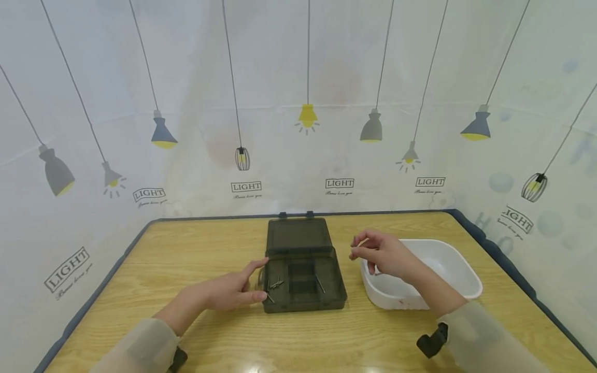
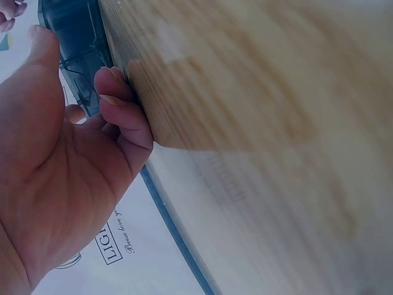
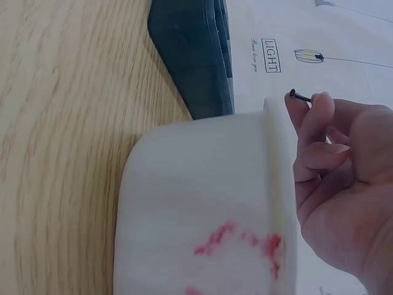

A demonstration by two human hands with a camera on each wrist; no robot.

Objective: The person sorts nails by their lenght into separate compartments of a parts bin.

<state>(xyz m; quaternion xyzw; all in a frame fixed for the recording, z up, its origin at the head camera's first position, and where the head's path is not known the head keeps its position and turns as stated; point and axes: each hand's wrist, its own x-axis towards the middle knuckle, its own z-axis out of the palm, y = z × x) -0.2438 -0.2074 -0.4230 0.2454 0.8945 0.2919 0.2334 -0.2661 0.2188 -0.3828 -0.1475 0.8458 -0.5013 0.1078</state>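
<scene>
A dark translucent compartment box (image 1: 305, 305) lies on the table with its lid (image 1: 299, 234) folded back. Several small screws (image 1: 276, 283) are in its left compartment, and one longer screw (image 1: 320, 283) slants in the right one. My left hand (image 1: 224, 291) holds the box's left side, index finger and thumb spread along the edge; the remaining fingers curl beside the wall in the left wrist view. Above the left rim of a white basin (image 1: 459, 267), my right hand (image 1: 384, 254) pinches a dark screw (image 3: 299, 96) between fingertips, its round head showing.
The basin stands right of the box, with red marks (image 3: 273, 249) on its outer wall. The wooden table (image 1: 200, 243) runs back to a dark edging strip and a white printed sheet (image 1: 289, 52) hanging behind. Most of the basin's inside is hidden by my right arm.
</scene>
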